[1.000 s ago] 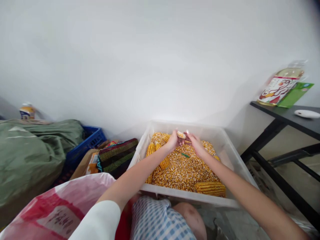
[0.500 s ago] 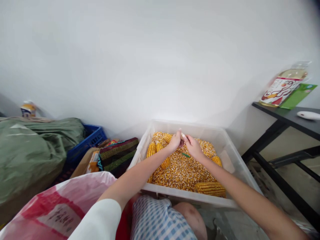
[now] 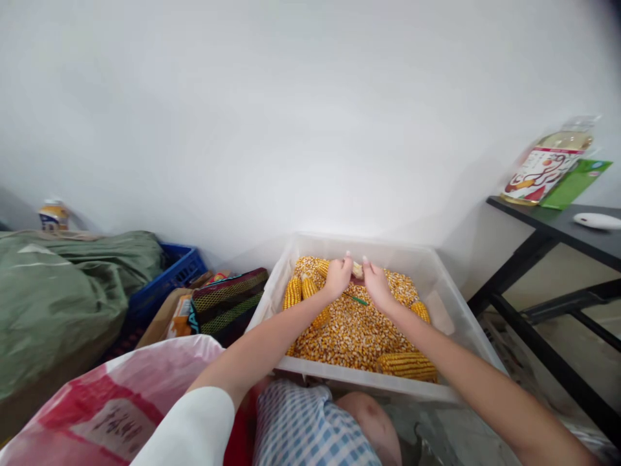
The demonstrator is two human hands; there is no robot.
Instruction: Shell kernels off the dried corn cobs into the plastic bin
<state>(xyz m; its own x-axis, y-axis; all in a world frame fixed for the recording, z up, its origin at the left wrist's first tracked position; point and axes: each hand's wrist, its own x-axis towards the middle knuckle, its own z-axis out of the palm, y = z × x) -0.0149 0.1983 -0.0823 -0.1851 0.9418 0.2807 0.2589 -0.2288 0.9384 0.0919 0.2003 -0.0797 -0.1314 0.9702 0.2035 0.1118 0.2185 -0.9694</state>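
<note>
Backdrop: white wall point(image 3: 310, 129)
Fingers: left hand point(image 3: 338, 278) and right hand point(image 3: 377, 285) curl closed, gripping a pale cob point(image 3: 358, 270) from either side
Cob: between the hands, over loose kernels point(image 3: 349, 340)
Green tool point(image 3: 359, 300): on the kernels, near the hands
Bin point(image 3: 359, 378): translucent, whole ears point(image 3: 407, 366) along its sides

A plain white wall point(image 3: 310, 116) — softly lit — dark table point(image 3: 563, 228) at right, grey floor point(image 3: 458, 424) below.

labelled bottle point(image 3: 547, 167) on black table point(image 3: 557, 221)
</note>
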